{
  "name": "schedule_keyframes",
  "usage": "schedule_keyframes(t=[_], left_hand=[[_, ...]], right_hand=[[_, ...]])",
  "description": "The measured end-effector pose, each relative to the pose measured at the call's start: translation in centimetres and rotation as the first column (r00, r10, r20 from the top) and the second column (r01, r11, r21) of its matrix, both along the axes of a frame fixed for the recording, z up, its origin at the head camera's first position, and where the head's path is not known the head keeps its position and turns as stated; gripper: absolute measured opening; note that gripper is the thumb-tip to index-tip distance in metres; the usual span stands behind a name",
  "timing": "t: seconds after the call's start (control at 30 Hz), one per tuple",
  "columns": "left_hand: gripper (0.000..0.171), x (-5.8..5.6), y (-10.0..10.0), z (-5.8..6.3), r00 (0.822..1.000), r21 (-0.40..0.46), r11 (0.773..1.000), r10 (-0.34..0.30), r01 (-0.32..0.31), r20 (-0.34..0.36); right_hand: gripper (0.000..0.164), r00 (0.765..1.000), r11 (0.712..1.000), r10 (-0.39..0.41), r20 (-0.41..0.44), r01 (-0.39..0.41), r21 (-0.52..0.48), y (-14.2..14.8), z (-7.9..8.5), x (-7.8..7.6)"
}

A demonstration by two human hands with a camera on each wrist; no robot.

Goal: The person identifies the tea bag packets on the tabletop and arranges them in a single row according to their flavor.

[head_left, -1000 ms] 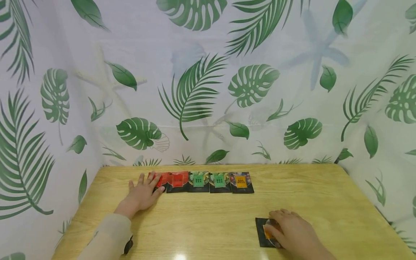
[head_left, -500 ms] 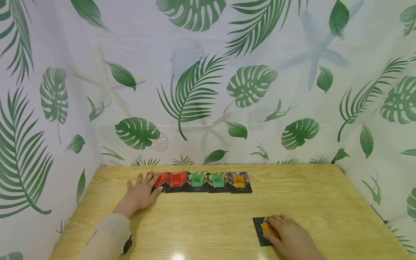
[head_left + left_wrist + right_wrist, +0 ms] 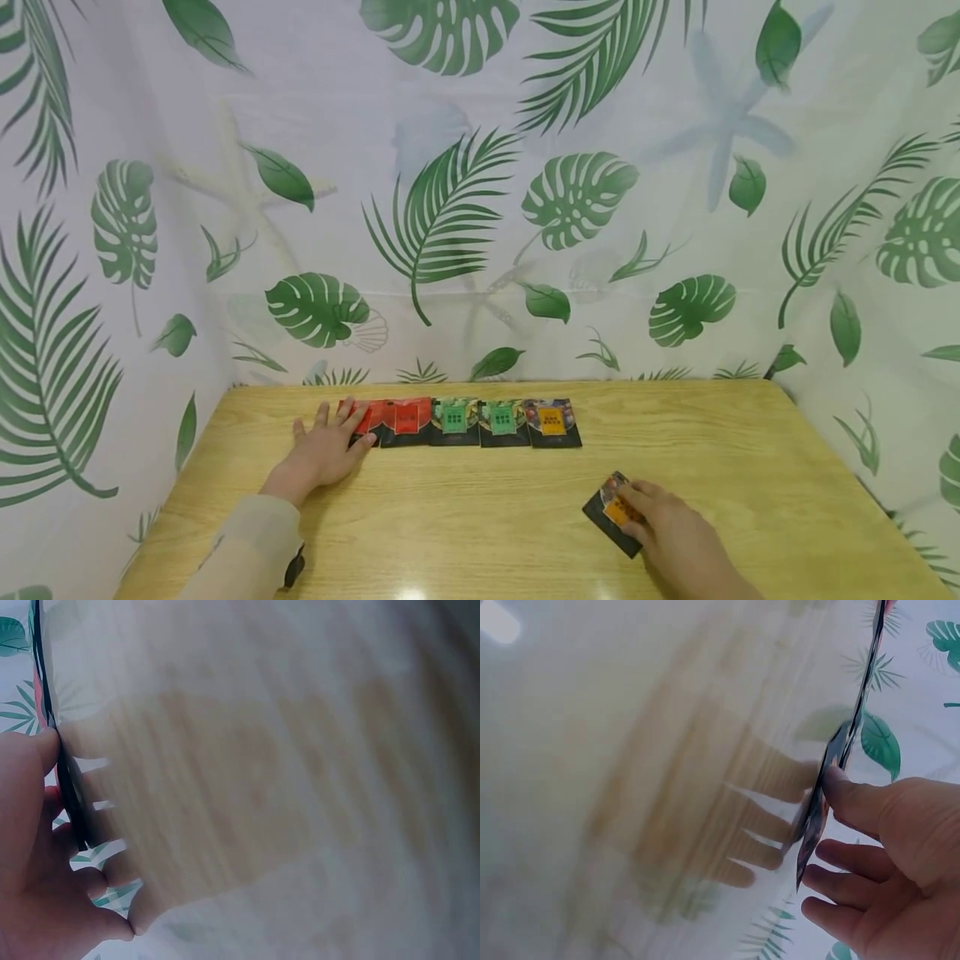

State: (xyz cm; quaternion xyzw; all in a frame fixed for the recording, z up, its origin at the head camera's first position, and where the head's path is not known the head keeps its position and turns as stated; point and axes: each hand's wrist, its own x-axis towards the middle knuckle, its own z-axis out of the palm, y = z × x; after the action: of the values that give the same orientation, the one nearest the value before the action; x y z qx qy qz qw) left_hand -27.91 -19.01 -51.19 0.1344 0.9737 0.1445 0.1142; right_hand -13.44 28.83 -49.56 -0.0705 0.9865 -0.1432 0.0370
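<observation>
My left hand (image 3: 322, 450) lies with spread fingers on the leftmost red-and-black packet (image 3: 377, 408) and covers part of it. That packet begins a side-by-side row, followed by a second red packet (image 3: 406, 419), two green-labelled packets (image 3: 454, 420) and an orange-labelled packet (image 3: 553, 422). Nearer the table's front, my right hand (image 3: 678, 525) pinches another black packet with an orange label (image 3: 611, 510), turned at an angle to the row. In the right wrist view this packet (image 3: 816, 825) appears edge-on between the thumb (image 3: 855, 796) and fingers.
The wooden table (image 3: 465, 517) has a shiny surface that mirrors the hands. A white cloth with green leaf prints (image 3: 465, 208) hangs behind the table and along both sides. The row of packets lies close to the back edge.
My right hand has taken hold of the orange-labelled packet, which lay flat under the fingers, and has turned it at an angle. The left hand stays on the red packet.
</observation>
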Motion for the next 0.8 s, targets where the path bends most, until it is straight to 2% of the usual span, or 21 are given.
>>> schedule_keyframes(t=[0.1, 0.23, 0.37, 0.47, 0.6, 0.8], left_hand=[[0.07, -0.1, 0.0, 0.1, 1.0, 0.002, 1.0, 0.0, 0.0, -0.001], [0.07, -0.1, 0.0, 0.2, 1.0, 0.007, 1.0, 0.003, -0.003, -0.001], [0.07, -0.2, 0.0, 0.0, 1.0, 0.008, 1.0, 0.004, -0.004, 0.0], [0.069, -0.2, 0.0, 0.0, 1.0, 0.006, 1.0, -0.002, 0.002, -0.004], [0.07, -0.3, -0.1, -0.1, 1.0, -0.001, 1.0, -0.001, 0.001, 0.004], [0.069, -0.1, -0.1, 0.2, 1.0, -0.003, 1.0, 0.0, 0.0, 0.004]], right_hand=[[0.045, 1.0, 1.0, -0.02, -0.015, 0.02, -0.014, 0.3, 0.1, -0.6], [0.044, 0.999, 1.0, -0.003, -0.032, 0.002, -0.023, 0.7, 0.2, -1.2], [0.047, 0.998, 0.999, 0.022, -0.059, -0.024, -0.03, 1.3, -0.1, -1.6], [0.055, 0.997, 0.998, 0.022, -0.076, -0.027, -0.063, 1.8, -0.3, -2.0], [0.06, 0.998, 0.995, 0.008, -0.059, -0.014, -0.102, 2.2, -0.2, -2.9], [0.054, 0.998, 0.993, 0.038, -0.052, -0.044, -0.112, 2.9, -0.2, -4.1]])
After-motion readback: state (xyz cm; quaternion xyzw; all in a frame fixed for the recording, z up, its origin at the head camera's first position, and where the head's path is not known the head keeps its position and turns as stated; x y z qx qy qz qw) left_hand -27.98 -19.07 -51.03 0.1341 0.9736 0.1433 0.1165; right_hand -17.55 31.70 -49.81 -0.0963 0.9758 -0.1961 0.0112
